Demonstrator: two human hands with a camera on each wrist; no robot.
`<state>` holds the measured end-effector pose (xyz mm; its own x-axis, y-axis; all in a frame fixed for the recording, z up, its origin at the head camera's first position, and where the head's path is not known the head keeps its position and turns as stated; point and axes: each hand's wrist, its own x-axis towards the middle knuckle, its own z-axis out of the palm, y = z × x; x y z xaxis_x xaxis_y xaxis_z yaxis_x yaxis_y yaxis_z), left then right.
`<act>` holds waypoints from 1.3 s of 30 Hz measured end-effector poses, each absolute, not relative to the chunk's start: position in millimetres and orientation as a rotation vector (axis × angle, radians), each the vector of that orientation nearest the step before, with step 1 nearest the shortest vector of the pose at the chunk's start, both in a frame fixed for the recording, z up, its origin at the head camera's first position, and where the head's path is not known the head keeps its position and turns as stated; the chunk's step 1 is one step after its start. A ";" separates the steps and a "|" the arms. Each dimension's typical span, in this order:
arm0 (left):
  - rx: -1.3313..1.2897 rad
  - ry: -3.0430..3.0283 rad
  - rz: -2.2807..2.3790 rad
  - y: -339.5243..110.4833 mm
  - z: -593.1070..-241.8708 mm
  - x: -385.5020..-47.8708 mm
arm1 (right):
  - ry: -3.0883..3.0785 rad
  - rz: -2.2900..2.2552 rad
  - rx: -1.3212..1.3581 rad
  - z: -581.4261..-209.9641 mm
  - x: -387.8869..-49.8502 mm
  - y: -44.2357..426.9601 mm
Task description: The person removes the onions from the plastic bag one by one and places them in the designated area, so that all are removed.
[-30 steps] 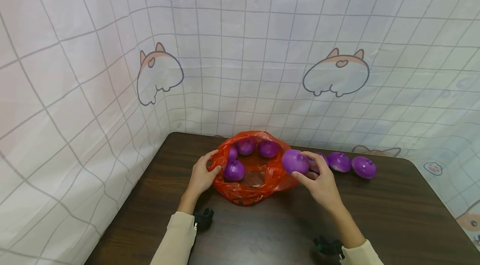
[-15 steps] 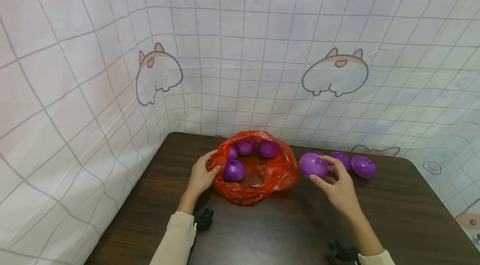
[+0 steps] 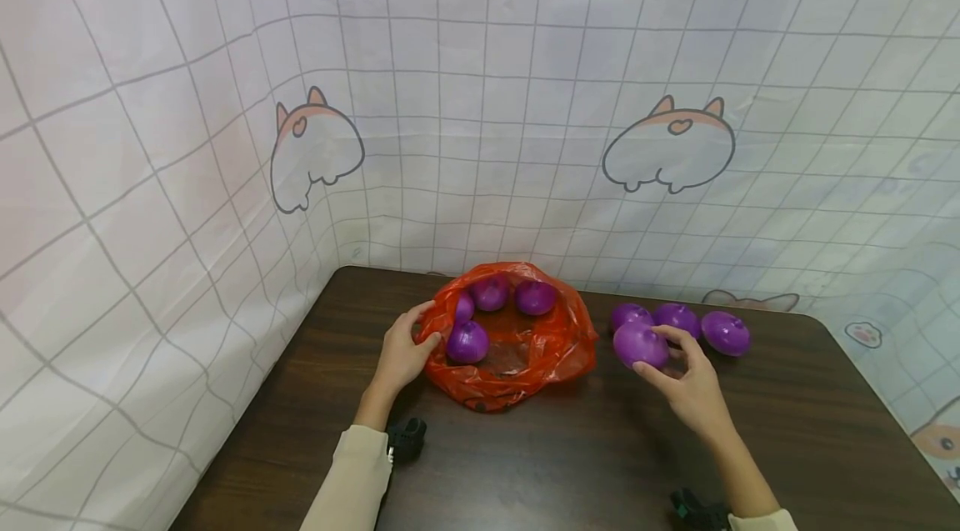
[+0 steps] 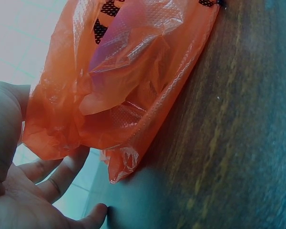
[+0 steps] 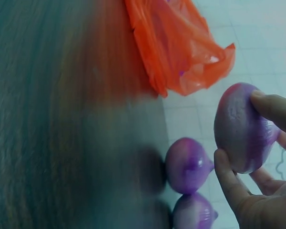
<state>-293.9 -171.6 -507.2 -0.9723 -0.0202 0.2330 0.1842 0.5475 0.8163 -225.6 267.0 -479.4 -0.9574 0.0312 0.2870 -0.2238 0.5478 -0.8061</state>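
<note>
A red plastic bag (image 3: 555, 360) lies with its mouth wide on the table, several purple onions (image 3: 468, 342) inside it. My left hand (image 3: 402, 356) grips the bag's left rim; in the left wrist view the film (image 4: 52, 114) passes between thumb and fingers. Right of the bag, my right hand (image 3: 688, 385) holds a purple onion (image 3: 640, 344) between thumb and fingertips. The right wrist view shows this onion (image 5: 243, 129) raised off the table. Close behind it three more onions (image 3: 725, 334) form a row, the nearest of them partly covered.
The dark wooden table (image 3: 525, 464) ends at a back edge just behind the bag and the onion row. A white gridded curtain (image 3: 480, 139) hangs behind and at both sides. A black wrist strap (image 3: 407, 439) sits at each wrist.
My right hand has carried its onion away from the bag's right rim, rightward and slightly nearer, to just in front of the onion row. The left hand and bag stay put.
</note>
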 end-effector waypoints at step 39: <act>-0.134 -2.553 -1.407 -171.3 -507.7 -293.0 | -2.707 1.300 0.272 -506.9 -253.1 294.3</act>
<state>-293.0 -171.3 -507.7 -0.9710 -0.0275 0.2376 0.1862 0.5366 0.8230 -253.1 294.3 -506.9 -0.9758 -0.1074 0.1904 -0.2158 0.6137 -0.7595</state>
